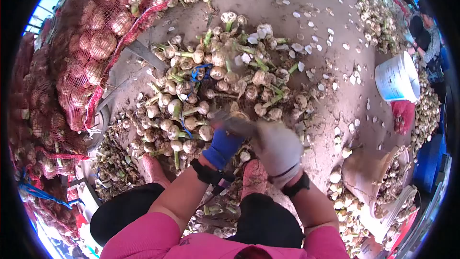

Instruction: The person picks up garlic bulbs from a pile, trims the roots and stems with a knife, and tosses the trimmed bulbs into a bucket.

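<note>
A blurred grey object, too smeared to identify, sits just above the person's knees at the near edge of the garlic pile. Both hands are closed on it: the left hand in a blue glove from below, the right hand in a grey glove beside it. The pile lies on the floor. A red mesh sack is at the left and a white bucket at the right.
</note>
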Available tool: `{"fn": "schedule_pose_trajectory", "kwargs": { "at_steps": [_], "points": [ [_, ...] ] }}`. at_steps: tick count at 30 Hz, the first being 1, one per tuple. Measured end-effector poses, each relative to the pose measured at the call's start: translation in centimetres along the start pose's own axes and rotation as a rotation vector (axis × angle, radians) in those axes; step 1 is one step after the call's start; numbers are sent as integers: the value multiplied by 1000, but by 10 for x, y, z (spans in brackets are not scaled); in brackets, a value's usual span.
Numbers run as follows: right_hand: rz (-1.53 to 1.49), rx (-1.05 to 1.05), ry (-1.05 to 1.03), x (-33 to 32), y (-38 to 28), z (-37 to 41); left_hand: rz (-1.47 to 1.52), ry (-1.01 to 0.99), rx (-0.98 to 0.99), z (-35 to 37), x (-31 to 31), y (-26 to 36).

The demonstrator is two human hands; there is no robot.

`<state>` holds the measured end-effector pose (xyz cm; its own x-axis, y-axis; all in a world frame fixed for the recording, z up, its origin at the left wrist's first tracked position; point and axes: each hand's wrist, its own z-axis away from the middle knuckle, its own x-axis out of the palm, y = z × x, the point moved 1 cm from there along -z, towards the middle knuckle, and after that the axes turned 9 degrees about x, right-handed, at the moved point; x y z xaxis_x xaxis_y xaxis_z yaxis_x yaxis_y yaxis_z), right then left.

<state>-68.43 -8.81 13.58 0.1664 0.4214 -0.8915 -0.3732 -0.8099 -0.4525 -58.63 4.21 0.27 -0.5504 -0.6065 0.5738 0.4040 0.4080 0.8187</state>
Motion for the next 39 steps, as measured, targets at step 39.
{"fn": "schedule_pose_trajectory", "kwargs": {
  "at_steps": [39],
  "points": [
    [-660, 745, 295, 25, 153, 47, -813, -504, -66, -6, 40, -26]
  ]
}}
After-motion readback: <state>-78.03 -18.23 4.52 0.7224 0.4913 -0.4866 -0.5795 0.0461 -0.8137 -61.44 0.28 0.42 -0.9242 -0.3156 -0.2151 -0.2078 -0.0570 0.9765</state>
